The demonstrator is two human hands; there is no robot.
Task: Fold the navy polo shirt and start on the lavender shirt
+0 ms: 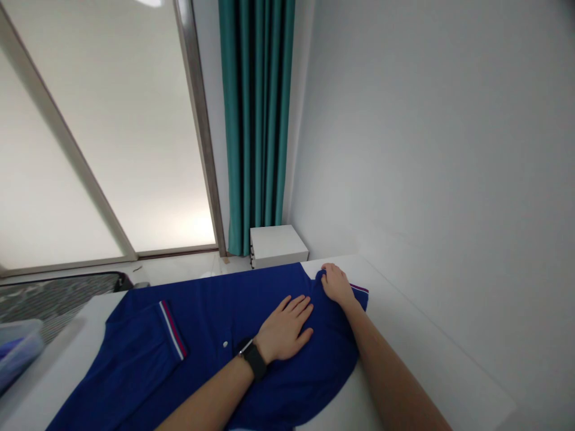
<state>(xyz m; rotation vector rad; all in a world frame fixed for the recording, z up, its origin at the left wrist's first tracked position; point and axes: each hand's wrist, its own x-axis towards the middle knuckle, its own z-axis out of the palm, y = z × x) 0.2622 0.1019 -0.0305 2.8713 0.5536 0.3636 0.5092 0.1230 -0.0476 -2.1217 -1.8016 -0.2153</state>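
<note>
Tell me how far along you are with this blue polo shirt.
Done: the sleeve at the picture's left lies folded across the blue polo shirt. In hand: the left hand presses it flat; the right hand gathers its far edge. Left: the other striped cuff sits beside the right hand, not yet laid flat.

Readable text: none in view
Smartwatch [254, 360]: black, on the left wrist [237, 366], its face too dark and angled to read
Blue polo shirt [211, 335]: white and red striped sleeve cuff [173, 329], no lettering or logo legible
Translucent plastic box [18, 353]: at near left, blurred, no label legible
</note>
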